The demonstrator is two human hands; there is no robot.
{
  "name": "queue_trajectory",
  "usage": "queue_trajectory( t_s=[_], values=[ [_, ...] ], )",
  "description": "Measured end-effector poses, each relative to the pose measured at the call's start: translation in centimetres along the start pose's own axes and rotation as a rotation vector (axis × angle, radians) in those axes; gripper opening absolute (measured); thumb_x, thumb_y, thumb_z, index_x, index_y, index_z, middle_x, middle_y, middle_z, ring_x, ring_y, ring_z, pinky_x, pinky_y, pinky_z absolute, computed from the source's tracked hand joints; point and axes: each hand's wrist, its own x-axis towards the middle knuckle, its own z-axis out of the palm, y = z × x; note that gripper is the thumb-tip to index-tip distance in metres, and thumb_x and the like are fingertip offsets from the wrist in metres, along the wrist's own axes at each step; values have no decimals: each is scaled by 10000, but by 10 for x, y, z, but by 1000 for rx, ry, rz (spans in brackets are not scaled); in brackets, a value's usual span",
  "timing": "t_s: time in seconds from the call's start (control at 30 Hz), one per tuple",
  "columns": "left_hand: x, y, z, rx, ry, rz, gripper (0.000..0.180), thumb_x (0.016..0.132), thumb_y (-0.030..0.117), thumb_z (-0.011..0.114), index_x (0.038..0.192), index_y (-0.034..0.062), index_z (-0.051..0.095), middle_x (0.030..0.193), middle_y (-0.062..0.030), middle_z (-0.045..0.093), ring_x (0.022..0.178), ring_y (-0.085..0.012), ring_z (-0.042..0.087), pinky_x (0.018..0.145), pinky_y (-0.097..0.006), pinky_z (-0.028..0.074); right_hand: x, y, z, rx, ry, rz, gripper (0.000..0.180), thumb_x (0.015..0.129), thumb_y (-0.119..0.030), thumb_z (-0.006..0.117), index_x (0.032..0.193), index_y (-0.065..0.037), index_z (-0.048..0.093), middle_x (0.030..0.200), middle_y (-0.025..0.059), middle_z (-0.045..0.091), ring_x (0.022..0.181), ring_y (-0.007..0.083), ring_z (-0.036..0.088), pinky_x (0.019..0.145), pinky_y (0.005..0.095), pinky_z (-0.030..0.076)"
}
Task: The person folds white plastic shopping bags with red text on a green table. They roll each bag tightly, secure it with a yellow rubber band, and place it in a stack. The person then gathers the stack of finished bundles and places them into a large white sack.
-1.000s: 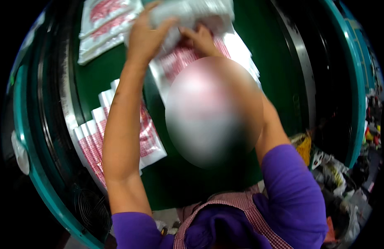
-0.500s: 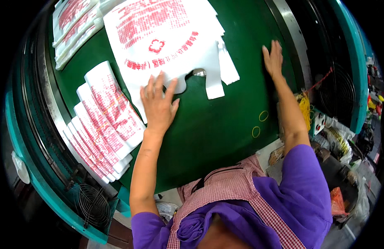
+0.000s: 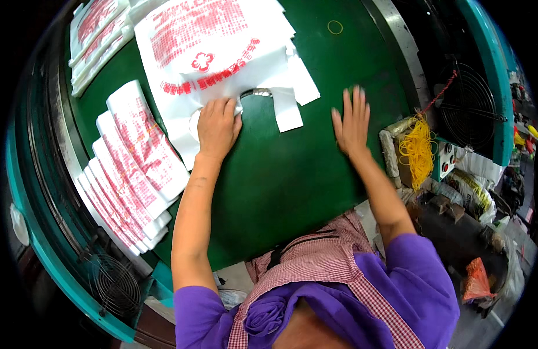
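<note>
A stack of white plastic vest bags (image 3: 181,41) with red print lies on the green surface, its handle end toward me. My left hand (image 3: 217,128) is closed over the left handle, fingers together and pressed on the film. Beyond its fingertips a small dark, shiny piece (image 3: 258,92) shows at the bag mouth. To the right of the stack my right hand (image 3: 352,119) hovers over the green surface (image 3: 280,180) with its fingers spread and nothing in them. A yellow rubber band (image 3: 335,27) lies at the far right.
Folded bundles of printed bags (image 3: 135,168) fan out on the left, and more bags (image 3: 97,35) lie at the far left. A bunch of yellow rubber bands (image 3: 418,154) hangs at the right edge beside a control box (image 3: 446,159). Metal rails (image 3: 391,35) border the surface.
My left hand has closed on the bag handle. My right hand has come inward and nearer to me. Two rubber bands at the near right no longer show; one now shows at the far right.
</note>
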Motion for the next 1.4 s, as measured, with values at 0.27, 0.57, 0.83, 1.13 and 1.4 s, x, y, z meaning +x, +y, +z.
queue_trajectory(
  t_s=[0.27, 0.57, 0.83, 1.13, 1.4],
  values=[
    [-72, 77, -3, -144, -40, -2, 239, 696, 86, 679, 924, 54, 615, 882, -98, 586, 832, -278, 561, 776, -404, 411, 174, 39, 47, 12, 118, -251, 510, 931, -395, 505, 1338, -90, 472, 1438, 174, 378, 1336, 365, 334, 1064, 463, 318],
    [-207, 197, -2, -351, -16, -74, 375, 663, 123, 708, 1027, 72, 633, 951, -69, 564, 842, -257, 536, 789, -393, 411, -73, 4, -41, 430, -178, -749, 533, 825, -293, 676, 1289, -83, 516, 1428, 156, 399, 1362, 355, 307, 1096, 478, 271],
    [-311, 209, -55, 12, -356, -50, 870, 609, 351, 807, 1379, 210, 426, 1486, -131, 317, 1398, -334, 245, 1137, -530, 150, -197, 58, -54, -219, -355, -1005, 858, 695, -326, 746, 1442, -246, 331, 1538, 92, 215, 1429, 334, 144, 1125, 555, 136],
    [-315, 162, -66, -117, -85, -69, 236, 776, 114, 656, 1011, 120, 636, 1074, -70, 675, 1155, -290, 570, 1057, -470, 332, -181, 64, -54, 520, -323, -991, 423, 699, -82, 719, 1106, -141, 619, 1334, 89, 514, 1351, 335, 345, 1107, 536, 218],
    [-184, 170, -8, -3, -167, -185, 178, 854, 182, 597, 975, 62, 649, 716, -141, 622, 665, -266, 645, 611, -363, 502, -136, -47, -59, 1028, -431, -562, 277, 914, -130, 581, 1154, 4, 552, 805, 138, 641, 701, 169, 591, 662, 291, 474]
  ],
)
